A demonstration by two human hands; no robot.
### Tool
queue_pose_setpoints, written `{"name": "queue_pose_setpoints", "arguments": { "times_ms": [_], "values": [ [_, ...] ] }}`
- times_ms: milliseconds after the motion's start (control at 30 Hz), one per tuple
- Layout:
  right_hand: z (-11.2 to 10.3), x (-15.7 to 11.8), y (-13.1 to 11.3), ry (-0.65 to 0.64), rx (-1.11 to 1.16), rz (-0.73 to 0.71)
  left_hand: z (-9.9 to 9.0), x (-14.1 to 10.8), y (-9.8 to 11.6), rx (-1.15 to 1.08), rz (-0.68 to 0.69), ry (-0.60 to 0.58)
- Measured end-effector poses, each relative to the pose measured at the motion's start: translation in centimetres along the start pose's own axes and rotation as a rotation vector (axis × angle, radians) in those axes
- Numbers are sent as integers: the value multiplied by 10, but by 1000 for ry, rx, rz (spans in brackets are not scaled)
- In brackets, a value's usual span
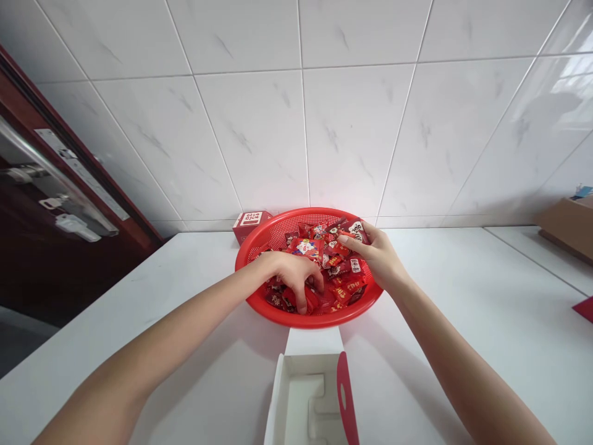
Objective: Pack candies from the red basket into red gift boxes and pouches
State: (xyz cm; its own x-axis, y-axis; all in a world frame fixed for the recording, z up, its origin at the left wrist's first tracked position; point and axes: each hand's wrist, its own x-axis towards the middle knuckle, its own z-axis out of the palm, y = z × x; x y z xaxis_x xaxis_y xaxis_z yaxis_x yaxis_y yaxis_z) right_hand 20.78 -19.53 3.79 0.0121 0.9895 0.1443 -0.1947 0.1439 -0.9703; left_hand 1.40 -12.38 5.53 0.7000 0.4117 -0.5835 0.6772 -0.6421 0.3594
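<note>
A red plastic basket [259, 309] with a perforated wall holds many small red and dark red wrapped snack packets [345, 287]. My left hand [299, 272] reaches into its front left part, fingers curled down on a red packet [315, 301]. At the right rim, my right hand [377, 253] grips a dark red packet [359, 230] with white lettering between thumb and fingers. In front of the basket lies an open white carton [301, 395] with a red flap [347, 398]; no packets show in its visible part.
Behind the basket to the left, a small red box [248, 225] stands against the tiled wall [250, 136]. A brown cardboard box [569, 225] is on the white table [463, 296] at the far right, near a red corner [584, 308]. A door with keys [76, 225] is at left.
</note>
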Motion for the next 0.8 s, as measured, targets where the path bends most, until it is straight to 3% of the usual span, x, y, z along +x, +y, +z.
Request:
{"name": "queue_pose_setpoints", "arguments": {
  "times_ms": [67,267,367,433,533,600,667,800],
  "values": [
    [0,0,0,-8,-15,-8,5,3,-2,79,20,116],
    [-1,0,1,-1,-45,-27,2,7,-15,342,32,652],
    [-1,0,1,-10,-36,-29,-3,3,-16,275,32,766],
    [-1,0,0,4,-44,-30,-4,-1,-12,128,74,637],
    [0,-1,0,8,-45,-24,-1,-5,-5,-54,46,203],
    [0,-1,-1,0,-40,-16,2,-7,0,-48,-24,29],
    [0,-1,-1,1,-37,-9,5,-6,5,10,-57,-8],
    [1,-1,-1,10,-28,-1,10,-4,11,177,-96,25]
  ]
}}
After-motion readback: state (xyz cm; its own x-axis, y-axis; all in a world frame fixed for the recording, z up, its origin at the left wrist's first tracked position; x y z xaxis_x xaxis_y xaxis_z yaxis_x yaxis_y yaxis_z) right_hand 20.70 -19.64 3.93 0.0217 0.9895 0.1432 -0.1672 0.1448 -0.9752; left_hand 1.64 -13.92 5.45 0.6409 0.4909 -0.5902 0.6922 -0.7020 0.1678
